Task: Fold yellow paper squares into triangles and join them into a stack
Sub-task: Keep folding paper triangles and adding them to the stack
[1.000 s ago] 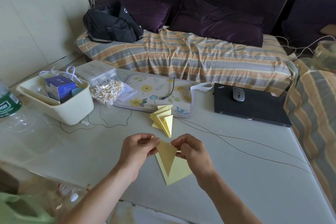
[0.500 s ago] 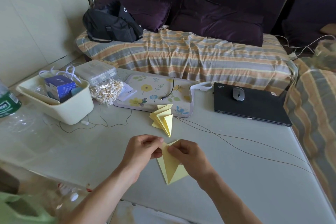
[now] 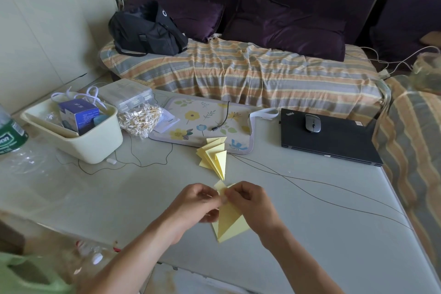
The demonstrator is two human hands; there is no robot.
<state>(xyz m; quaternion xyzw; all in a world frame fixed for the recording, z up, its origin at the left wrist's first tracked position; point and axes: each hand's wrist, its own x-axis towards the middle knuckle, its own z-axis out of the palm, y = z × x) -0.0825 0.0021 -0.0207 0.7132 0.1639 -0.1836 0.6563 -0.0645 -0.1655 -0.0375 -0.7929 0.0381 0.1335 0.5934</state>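
Left to right: cream bin (image 3: 90,143) at ten o'clock on the worktop (image 3: 310,234), near its left edge. Bare worktop between bin and hands. Left hand (image 3: 199,203) and right hand (image 3: 250,203), fingers curled, together pinching the top corner of a folded yellow paper (image 3: 230,224) near the front edge at six o'clock. Finished stack of yellow triangles (image 3: 214,156) just beyond at twelve, touching the floral mat (image 3: 191,124). Closed laptop (image 3: 334,141) at two o'clock, close to the right edge.

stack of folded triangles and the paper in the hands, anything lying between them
Nothing does: in the head view, only bare table separates the stack of folded triangles from the paper that the left hand and right hand pinch.
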